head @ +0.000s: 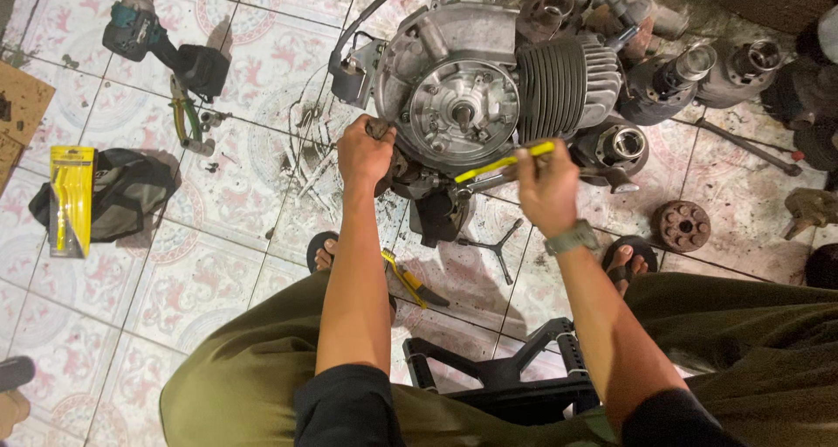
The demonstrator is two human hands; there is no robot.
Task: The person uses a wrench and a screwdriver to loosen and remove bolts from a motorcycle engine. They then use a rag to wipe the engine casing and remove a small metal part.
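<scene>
Sitting low over a patterned tile floor, the person works on a small air-cooled engine that lies on its side between their sandalled feet, flywheel face turned up toward the camera. By its cast metal case and finned cylinder, it looks heavy and rigid, not something to shift with one hand; the fins are thin and would likely chip, so the solid crankcase edge seems the better place to steady it. Grease darkens the lower parts, so surfaces there are probably slippery.

The left hand reaches forward with the arm nearly straight, its grip clenched on a small dark part at the lower left rim of the case. The right hand, a watch on its wrist, is bent inward and grasps the yellow handle of a slim tool, whose tip points down-left into the underside of the engine; being thin, it looks light and easy to turn with the fingertips.

A yellow-handled pliers lies on the floor between the forearms, a cordless driver well apart at upper left
</scene>
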